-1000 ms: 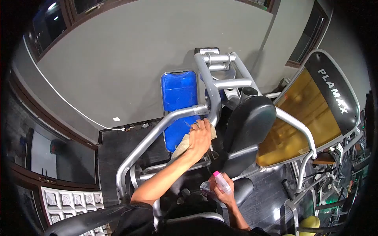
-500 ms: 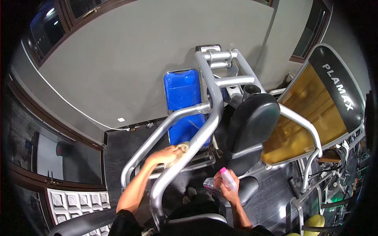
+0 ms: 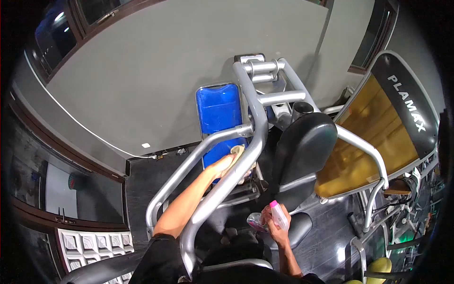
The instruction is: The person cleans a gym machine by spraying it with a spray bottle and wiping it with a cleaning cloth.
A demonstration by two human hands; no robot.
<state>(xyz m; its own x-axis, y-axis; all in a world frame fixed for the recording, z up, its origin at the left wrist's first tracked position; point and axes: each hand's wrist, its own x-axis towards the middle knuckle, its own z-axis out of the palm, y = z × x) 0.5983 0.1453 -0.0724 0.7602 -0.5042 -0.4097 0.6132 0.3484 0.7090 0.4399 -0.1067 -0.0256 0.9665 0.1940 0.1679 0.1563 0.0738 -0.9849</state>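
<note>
Head view: the cloth [image 3: 238,150], pale and bunched, is at the thick silver bar [image 3: 220,195], partly hidden behind it. The left hand [image 3: 223,166] grips the cloth against the bar's far side, with its fingers mostly out of sight. That arm reaches up between the thick bar and a second silver bar [image 3: 177,175], which curves on the left. Lower and to the right, the right hand [image 3: 277,228] is closed around a clear bottle [image 3: 280,217] with a pink top, apart from the bars.

Just beside the right hand is a black seat [image 3: 300,231], and above it stands a black pad [image 3: 305,146]. Behind the cloth, a blue board [image 3: 219,111] leans near the grey wall [image 3: 165,71]. Farther right is a tilted amber panel [image 3: 373,142] with a black end marked PLAMAX. Under everything lies a dark floor [image 3: 146,177]; at lower left is a white patterned panel [image 3: 94,246].
</note>
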